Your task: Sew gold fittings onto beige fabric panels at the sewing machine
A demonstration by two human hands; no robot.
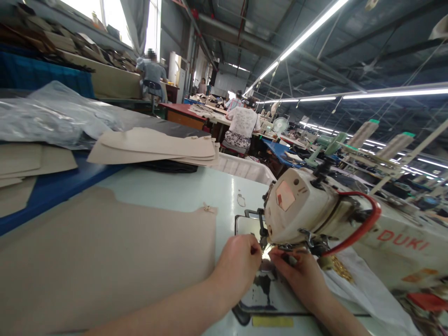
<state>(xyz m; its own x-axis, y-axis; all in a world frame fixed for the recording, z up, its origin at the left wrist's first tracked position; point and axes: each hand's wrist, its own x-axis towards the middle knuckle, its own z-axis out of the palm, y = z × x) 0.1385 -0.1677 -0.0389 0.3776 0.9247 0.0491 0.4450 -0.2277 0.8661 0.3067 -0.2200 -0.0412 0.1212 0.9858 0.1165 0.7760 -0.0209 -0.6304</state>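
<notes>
A sewing machine (pixel 297 205) with red "DUKI" lettering stands at the right, its lamp lighting the needle area. My left hand (pixel 240 259) is closed beside the needle, just left of the presser foot; what its fingers hold is hidden. On the other side of the needle, my right hand (pixel 301 275) has its fingertips pinched under the machine head, with nothing I can make out in them. A large beige fabric panel (pixel 140 252) lies flat left of my hands, a small metal zipper pull (pixel 207 207) at its top right corner.
Stacked beige panels (pixel 157 145) and clear plastic wrap (pixel 59 114) lie at the back left. White cloth with gold-coloured small parts (pixel 341 268) rests under the machine arm. A white plastic bin (pixel 245 167) stands behind the table. Thread cones (pixel 364 133) rise at right; co-workers sit beyond.
</notes>
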